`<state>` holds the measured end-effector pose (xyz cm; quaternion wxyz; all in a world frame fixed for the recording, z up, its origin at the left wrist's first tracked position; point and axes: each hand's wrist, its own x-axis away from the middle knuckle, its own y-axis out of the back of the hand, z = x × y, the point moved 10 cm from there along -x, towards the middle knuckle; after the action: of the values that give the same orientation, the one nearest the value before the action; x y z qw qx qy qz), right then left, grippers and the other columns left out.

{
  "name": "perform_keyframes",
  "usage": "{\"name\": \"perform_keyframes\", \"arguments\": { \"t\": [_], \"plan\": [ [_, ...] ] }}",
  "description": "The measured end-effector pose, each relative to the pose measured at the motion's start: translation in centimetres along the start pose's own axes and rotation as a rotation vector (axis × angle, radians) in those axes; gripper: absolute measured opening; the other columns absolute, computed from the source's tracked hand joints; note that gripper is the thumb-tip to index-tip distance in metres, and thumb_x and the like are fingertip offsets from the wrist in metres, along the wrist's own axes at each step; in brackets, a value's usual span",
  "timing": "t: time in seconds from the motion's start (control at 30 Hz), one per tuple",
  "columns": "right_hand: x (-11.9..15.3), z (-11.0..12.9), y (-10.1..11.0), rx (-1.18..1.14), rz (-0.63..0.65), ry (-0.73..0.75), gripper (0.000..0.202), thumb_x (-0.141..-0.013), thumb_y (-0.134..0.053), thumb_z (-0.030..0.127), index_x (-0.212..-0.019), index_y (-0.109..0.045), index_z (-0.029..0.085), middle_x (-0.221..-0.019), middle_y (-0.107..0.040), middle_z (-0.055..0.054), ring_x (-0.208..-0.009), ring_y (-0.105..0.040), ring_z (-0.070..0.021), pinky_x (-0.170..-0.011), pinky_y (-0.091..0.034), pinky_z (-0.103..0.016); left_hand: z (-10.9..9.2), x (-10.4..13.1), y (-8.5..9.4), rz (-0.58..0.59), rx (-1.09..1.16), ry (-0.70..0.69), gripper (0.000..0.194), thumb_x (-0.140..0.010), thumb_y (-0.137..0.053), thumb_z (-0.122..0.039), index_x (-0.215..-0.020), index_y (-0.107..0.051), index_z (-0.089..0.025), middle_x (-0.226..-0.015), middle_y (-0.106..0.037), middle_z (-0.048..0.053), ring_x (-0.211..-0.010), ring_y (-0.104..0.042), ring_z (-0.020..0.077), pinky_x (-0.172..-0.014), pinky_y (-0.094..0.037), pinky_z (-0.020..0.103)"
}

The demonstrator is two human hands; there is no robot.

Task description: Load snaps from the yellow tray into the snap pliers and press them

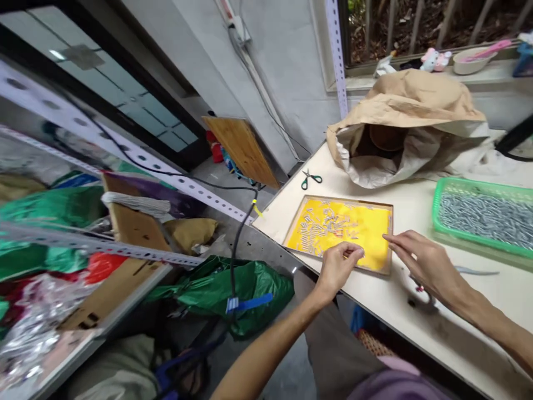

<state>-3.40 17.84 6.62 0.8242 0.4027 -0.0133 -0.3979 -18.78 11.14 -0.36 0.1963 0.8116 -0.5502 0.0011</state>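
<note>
Left grip: thumb and finger of the left hand (335,272) brought together over the near side of the tray (392,219); whether a small piece sits between them is too fine to tell.
Right grip: the right hand (435,269) has its fingertips at the tray's right rim, drawn close to each other; cannot tell whether they touch or pinch anything.
Shelf, far left: a metal frame (145,254), with bags and cardboard around it.
Green bag: crumpled on the floor (272,258), left of the table (410,208).
Scissors: dark green handles, blades parted, lying (308,175) beyond the tray.
Pieces in tray: many small slim ones (310,236), scattered over the left and middle of the yellow base (375,222), whose right part is mostly bare.
Paper bag: large, brown, mouth open (416,108), beyond the tray to the right.
Grey tool: thin and curved (478,272), right of the right hand.
Basket: green rim (436,208), holding a heap of grey metal pieces (483,216), at the right.
Step in hand: seemingly handling small pieces one by one at the tray.
Next move: calls for a light, exact pinch and a steady tray, so the loose pieces keep their places.
</note>
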Motion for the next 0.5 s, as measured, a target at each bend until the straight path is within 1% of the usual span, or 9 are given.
{"name": "perform_keyframes", "arguments": {
  "t": [0.07,0.13,0.2,0.27,0.33,0.4,0.47,0.5],
  "plan": [
    [4.0,-0.3,2.0,0.063,0.059,-0.041,0.036,-0.097,-0.037,0.038,-0.111,-0.067,0.024,-0.09,-0.066,-0.008,-0.08,-0.065,-0.0199,-0.071,-0.053,-0.031,-0.5,1.6,-3.3,0.131,-0.126,-0.083,0.014,-0.08,-0.064,-0.027,-0.075,-0.069,-0.015,-0.075,-0.07,0.004,-0.068,-0.061,0.0143,-0.066,-0.048,0.024],
    [8.1,-1.2,3.2,0.14,0.101,-0.096,0.036,-0.097,-0.035,0.04,-0.112,-0.065,0.026,-0.095,-0.066,-0.008,-0.084,-0.066,-0.0204,-0.071,-0.053,-0.031,-0.9,3.2,-6.1,0.216,-0.288,-0.205,0.014,-0.084,-0.061,-0.026,-0.077,-0.068,-0.016,-0.079,-0.07,0.006,-0.073,-0.062,0.0161,-0.07,-0.048,0.026],
    [11.8,-2.3,4.0,0.224,0.102,-0.137,0.034,-0.097,-0.036,0.041,-0.114,-0.063,0.027,-0.099,-0.065,-0.007,-0.085,-0.066,-0.0198,-0.069,-0.053,-0.03,-0.9,4.3,-8.4,0.273,-0.477,-0.321,0.012,-0.087,-0.057,-0.022,-0.082,-0.067,-0.016,-0.082,-0.068,0.006,-0.078,-0.061,0.0177,-0.075,-0.048,0.029],
    [14.6,-3.3,4.2,0.313,0.074,-0.15,0.033,-0.096,-0.038,0.041,-0.117,-0.06,0.027,-0.099,-0.063,-0.007,-0.081,-0.065,-0.0187,-0.063,-0.052,-0.029,-0.3,5.0,-10.0,0.326,-0.668,-0.397,0.012,-0.088,-0.054,-0.018,-0.084,-0.065,-0.017,-0.085,-0.067,0.007,-0.084,-0.061,0.019,-0.079,-0.048,0.03],
    [16.3,-3.9,4.1,0.4,0.039,-0.138,0.032,-0.097,-0.038,0.039,-0.116,-0.057,0.024,-0.095,-0.062,-0.007,-0.077,-0.064,-0.0185,-0.059,-0.05,-0.028,0.6,5.3,-11.1,0.371,-0.827,-0.425,0.014,-0.089,-0.051,-0.016,-0.082,-0.064,-0.017,-0.087,-0.066,0.008,-0.088,-0.06,0.02,-0.08,-0.049,0.031],
    [16.9,-4.5,3.7,0.46,0.027,-0.132,0.027,-0.096,-0.037,0.034,-0.112,-0.057,0.023,-0.09,-0.061,-0.006,-0.074,-0.061,-0.0187,-0.056,-0.046,-0.029,1.1,5.4,-11.5,0.395,-0.9,-0.43,0.016,-0.089,-0.05,-0.014,-0.08,-0.063,-0.017,-0.088,-0.065,0.009,-0.089,-0.059,0.0206,-0.081,-0.049,0.032],
    [16.9,-5.1,3.4,0.493,0.055,-0.14,0.022,-0.095,-0.037,0.026,-0.101,-0.058,0.023,-0.084,-0.059,-0.005,-0.07,-0.057,-0.0184,-0.053,-0.042,-0.029,1.2,5.2,-11.5,0.393,-0.843,-0.401,0.015,-0.087,-0.051,-0.013,-0.079,-0.064,-0.017,-0.086,-0.065,0.008,-0.087,-0.06,0.0199,-0.081,-0.048,0.032],
    [16.8,-5.3,3.2,0.5,0.076,-0.142,0.022,-0.094,-0.036,0.022,-0.093,-0.058,0.023,-0.08,-0.058,-0.004,-0.067,-0.055,-0.0178,-0.053,-0.039,-0.029,1.2,5.0,-11.4,0.384,-0.764,-0.352,0.014,-0.085,-0.053,-0.013,-0.078,-0.064,-0.017,-0.084,-0.065,0.007,-0.084,-0.06,0.0189,-0.079,-0.049,0.03]
  ]
}}
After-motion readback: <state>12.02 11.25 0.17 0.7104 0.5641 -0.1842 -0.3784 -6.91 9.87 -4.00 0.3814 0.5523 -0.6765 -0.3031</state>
